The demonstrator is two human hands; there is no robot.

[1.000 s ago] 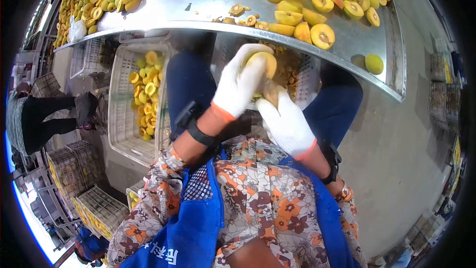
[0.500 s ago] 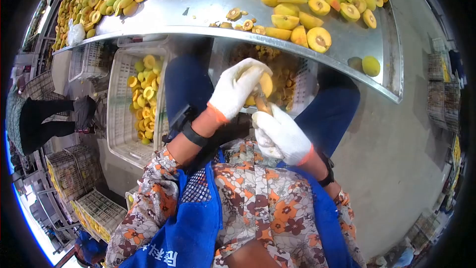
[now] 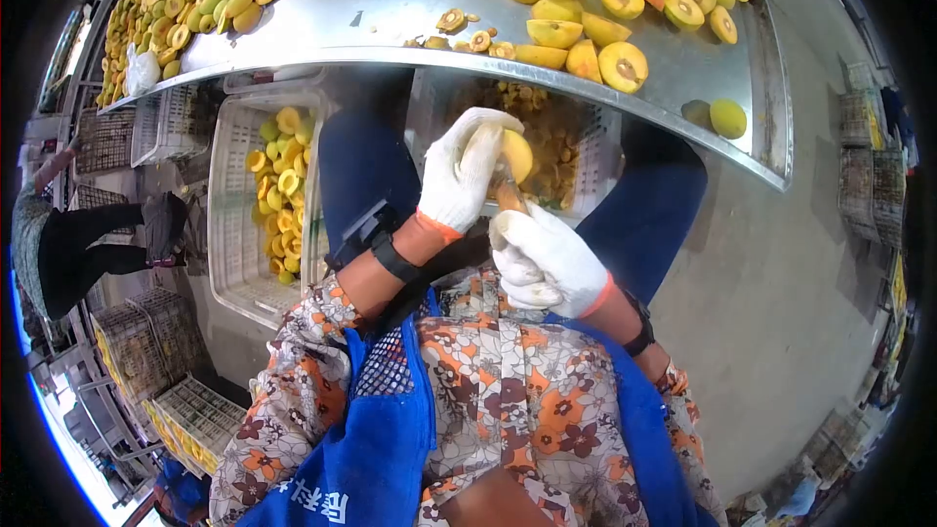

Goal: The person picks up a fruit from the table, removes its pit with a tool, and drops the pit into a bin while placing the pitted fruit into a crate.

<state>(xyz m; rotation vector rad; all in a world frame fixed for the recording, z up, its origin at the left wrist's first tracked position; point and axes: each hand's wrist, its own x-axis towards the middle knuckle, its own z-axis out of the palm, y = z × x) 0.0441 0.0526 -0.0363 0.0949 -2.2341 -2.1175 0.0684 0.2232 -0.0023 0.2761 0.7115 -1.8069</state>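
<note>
My left hand (image 3: 463, 168), in a white glove with an orange cuff, is closed around a yellow peach half (image 3: 517, 156), whose rounded edge shows past the fingers. Just below, my right hand (image 3: 552, 263), gloved the same way, grips a small tool (image 3: 509, 197) with a brown handle. The tool's far end meets the fruit and is mostly hidden by the left fingers. Beneath both hands, between my knees, a light crate (image 3: 597, 161) holds brownish stones and scraps.
A metal table (image 3: 322, 34) ahead carries many cut peaches, and a whole green-yellow peach (image 3: 728, 119) lies near its right corner. At my left, a white crate (image 3: 226, 224) contains yellow halves. Further left are stacked crates (image 3: 132, 351) and another person (image 3: 83, 239).
The view has shifted slightly. Both hands stay close together around the peach half and the tool, with only a small change of angle. The person at far left has an arm stretched out.
</note>
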